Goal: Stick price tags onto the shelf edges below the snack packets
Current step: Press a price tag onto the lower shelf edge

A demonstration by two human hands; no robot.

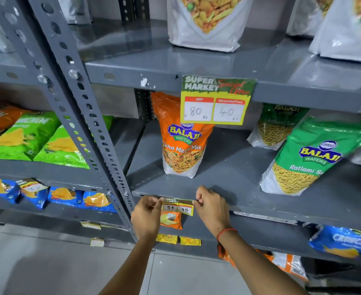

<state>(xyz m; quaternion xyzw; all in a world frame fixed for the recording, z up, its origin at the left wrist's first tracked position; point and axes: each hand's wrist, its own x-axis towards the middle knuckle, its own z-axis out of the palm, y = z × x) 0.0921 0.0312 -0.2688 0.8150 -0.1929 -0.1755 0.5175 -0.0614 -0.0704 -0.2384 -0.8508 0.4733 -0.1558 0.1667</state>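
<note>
Two bare forearms reach up from the bottom of the view, the right one wearing a red thread [226,231] at the wrist. The left hand [146,216] pinches the left end of a small price tag [178,207] between thumb and fingertips, and the right hand [210,206] pinches its right end, so both hands are closed on the tag and hold it flat against the front edge of the grey shelf [260,211]. The tag reads 99 and 45 in two white boxes. Directly above the tag, set back on the shelf, stands an orange Balaji packet [180,145]; up and to the right of the tag lean two green Ratlami packets [311,156]. Higher above the tag, a larger yellow tag [217,101] marked 80 and 40 hangs from the next shelf edge and covers the top of the orange packet. Just below the tag, partly hidden by the left hand, is a small orange packet [171,220], and under that lie two yellow sachets [178,239]. Immediately left of the tag runs a perforated grey upright [90,116], which cuts across the lime-green packets [32,139] and blue packets [68,196] on the neighbouring bay. On that bay, another small tag [32,186] is stuck. Far right and below the tag lies a blue packet [343,241]. White packets [207,20] stand on the top shelf.
</note>
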